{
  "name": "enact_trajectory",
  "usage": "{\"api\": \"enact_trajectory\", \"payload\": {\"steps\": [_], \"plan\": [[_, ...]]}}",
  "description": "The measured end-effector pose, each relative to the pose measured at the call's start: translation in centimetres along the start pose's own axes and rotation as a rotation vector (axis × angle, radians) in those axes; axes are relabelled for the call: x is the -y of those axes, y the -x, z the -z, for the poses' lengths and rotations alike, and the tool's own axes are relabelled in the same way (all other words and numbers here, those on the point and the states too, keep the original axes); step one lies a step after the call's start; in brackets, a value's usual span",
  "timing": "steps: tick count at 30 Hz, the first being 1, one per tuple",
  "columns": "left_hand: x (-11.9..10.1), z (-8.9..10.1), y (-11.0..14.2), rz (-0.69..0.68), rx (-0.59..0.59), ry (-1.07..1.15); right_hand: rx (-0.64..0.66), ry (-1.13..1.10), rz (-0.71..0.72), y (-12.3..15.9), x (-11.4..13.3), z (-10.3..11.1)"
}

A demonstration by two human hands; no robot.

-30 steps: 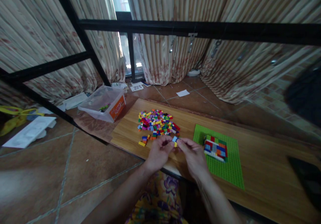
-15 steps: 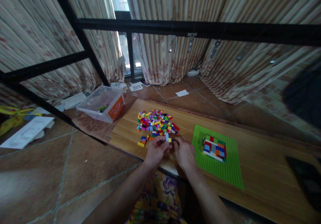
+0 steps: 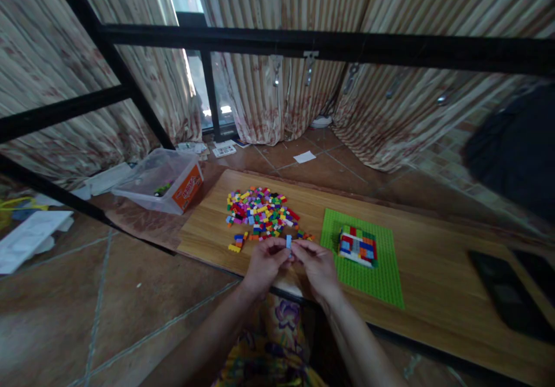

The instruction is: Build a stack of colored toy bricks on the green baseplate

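Note:
Between the fingertips of both hands is a light blue toy brick [image 3: 288, 241], held upright above the near edge of the table. My left hand [image 3: 265, 261] pinches it from the left. On the other side, the fingers of my right hand [image 3: 315, 260] press against it; they hide whatever else is joined to it. Just beyond the hands lies a heap of loose coloured bricks [image 3: 260, 211]. To the right, a green baseplate [image 3: 377, 286] carries a low block of multicoloured bricks [image 3: 358, 246].
The wooden table [image 3: 437, 271] has dark flat devices [image 3: 509, 294] at its right end. A small joined cluster of bricks [image 3: 236, 242] lies left of my hands. Beyond the table's left end stands a clear plastic box [image 3: 158, 182]. A black metal frame [image 3: 243, 37] crosses in front of the curtains.
The light blue brick has been turned more upright, and the yellow piece seen with it no longer shows. My right fingers moved off it and back in. The view has swung slightly right.

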State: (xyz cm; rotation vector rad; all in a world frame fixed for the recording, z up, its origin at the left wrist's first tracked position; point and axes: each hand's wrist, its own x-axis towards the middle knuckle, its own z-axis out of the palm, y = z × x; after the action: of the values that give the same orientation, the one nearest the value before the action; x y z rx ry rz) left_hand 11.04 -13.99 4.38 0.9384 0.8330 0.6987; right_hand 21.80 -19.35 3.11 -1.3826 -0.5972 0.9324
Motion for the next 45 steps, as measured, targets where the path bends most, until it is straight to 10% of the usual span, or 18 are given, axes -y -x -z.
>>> {"api": "enact_trajectory", "payload": {"steps": [9,20,34,45], "plan": [[1.5,1.0,1.1,0.086,-0.091,0.071,-0.112,0.484,0.198,-1.6,-0.7,1.6],[2.2,4.2,2.5,-0.171,-0.175,-0.582,-0.057,1.130,0.471,-4.1,-0.5,1.4],[2.1,4.4,1.0,-0.421,-0.093,-0.982,0.163,1.237,0.554,-3.0,-0.3,-0.2],[2.7,3.6,-1.1,-0.545,-0.210,-1.036,-0.348,0.786,0.382,1.6,0.3,7.0]]}}
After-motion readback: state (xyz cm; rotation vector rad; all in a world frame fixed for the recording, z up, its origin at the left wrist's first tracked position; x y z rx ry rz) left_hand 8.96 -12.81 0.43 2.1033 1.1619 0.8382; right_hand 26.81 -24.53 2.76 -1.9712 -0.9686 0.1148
